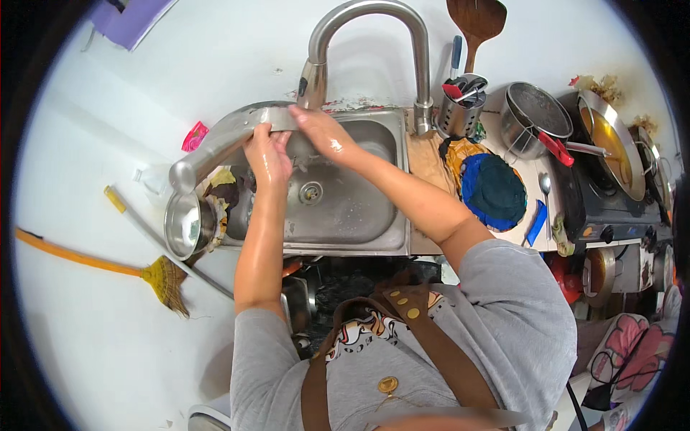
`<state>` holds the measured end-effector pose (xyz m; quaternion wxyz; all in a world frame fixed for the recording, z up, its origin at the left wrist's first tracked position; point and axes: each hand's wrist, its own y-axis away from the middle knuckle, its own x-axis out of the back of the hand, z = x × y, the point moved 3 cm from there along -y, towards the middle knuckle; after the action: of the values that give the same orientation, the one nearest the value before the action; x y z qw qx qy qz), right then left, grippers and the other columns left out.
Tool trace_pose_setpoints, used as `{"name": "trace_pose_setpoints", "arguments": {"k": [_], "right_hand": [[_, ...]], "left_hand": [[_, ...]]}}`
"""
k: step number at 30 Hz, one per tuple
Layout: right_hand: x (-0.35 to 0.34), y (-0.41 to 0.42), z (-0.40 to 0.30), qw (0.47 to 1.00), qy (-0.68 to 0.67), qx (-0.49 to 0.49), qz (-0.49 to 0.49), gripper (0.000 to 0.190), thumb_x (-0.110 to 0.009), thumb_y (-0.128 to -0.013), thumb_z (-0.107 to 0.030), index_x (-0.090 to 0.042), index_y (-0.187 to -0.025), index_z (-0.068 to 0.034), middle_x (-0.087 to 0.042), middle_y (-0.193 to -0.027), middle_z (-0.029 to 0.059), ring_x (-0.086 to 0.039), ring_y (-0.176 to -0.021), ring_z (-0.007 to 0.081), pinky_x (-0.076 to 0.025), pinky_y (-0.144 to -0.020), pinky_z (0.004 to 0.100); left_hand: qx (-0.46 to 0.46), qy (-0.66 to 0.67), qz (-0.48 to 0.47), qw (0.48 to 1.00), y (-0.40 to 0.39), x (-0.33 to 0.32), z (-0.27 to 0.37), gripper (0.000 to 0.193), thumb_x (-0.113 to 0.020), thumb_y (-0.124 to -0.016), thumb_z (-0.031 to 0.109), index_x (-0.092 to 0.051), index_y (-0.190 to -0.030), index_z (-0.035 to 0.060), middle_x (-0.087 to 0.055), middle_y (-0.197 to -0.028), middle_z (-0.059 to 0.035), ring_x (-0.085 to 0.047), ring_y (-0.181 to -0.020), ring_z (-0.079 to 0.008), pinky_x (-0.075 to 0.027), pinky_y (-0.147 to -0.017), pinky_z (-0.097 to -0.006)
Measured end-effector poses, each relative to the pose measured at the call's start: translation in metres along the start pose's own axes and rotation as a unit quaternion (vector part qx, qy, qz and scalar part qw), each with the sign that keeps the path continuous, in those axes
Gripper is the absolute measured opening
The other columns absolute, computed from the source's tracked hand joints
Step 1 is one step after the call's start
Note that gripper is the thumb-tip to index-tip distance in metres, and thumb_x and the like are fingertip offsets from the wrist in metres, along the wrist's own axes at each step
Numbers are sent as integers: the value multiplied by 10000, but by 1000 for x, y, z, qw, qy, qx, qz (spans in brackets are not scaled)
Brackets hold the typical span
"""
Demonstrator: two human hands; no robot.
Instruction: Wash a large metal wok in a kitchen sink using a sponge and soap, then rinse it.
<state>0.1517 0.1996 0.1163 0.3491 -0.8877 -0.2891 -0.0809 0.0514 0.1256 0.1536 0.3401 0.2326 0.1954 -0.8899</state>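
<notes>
A metal pan [274, 115] is tipped on its side over the left part of the stainless steel sink [345, 226], just beside the faucet's spray head [312, 86]. Its long hollow handle [215, 156] points down to the left. My left hand [269, 159] holds the pan from below, fingers against its lower edge. At the pan's right end, my right hand [323, 136] grips the rim, close under the faucet. Both hands look wet. The pan's far side is hidden, and some fingers are behind it.
A steel bowl [186, 229] and vegetable scraps [222, 188] lie left of the sink. Rightward are a utensil holder [461, 113], cloth pot holders [493, 188], a spoon [545, 186], a blue-handled knife [535, 222], a strainer-topped pot [533, 121] and an oil-filled wok [612, 145] on a gas stove [614, 210].
</notes>
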Motion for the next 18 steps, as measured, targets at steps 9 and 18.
{"name": "trace_pose_setpoints", "arguments": {"k": [9,18], "right_hand": [[-21,40,67,866,-345,-361,-5,489,-335,-853,-453,-502,-1057,-42,-506,-1084,79,-435,-1008,200,-284,-910,335],[-97,54,156,593,-675,-414,-144,539,-243,-862,-464,-409,-1195,-75,-413,-1224,132,-387,-1123,271,-285,-948,420]], "left_hand": [[16,-4,33,999,4,31,34,196,-492,-720,21,-442,-908,-8,-523,-856,-111,-572,-754,-229,-507,-626,-343],[109,7,-63,992,26,50,80,269,-478,-759,80,-482,-1002,-35,-558,-989,-123,-549,-897,-218,-432,-822,-330]]}}
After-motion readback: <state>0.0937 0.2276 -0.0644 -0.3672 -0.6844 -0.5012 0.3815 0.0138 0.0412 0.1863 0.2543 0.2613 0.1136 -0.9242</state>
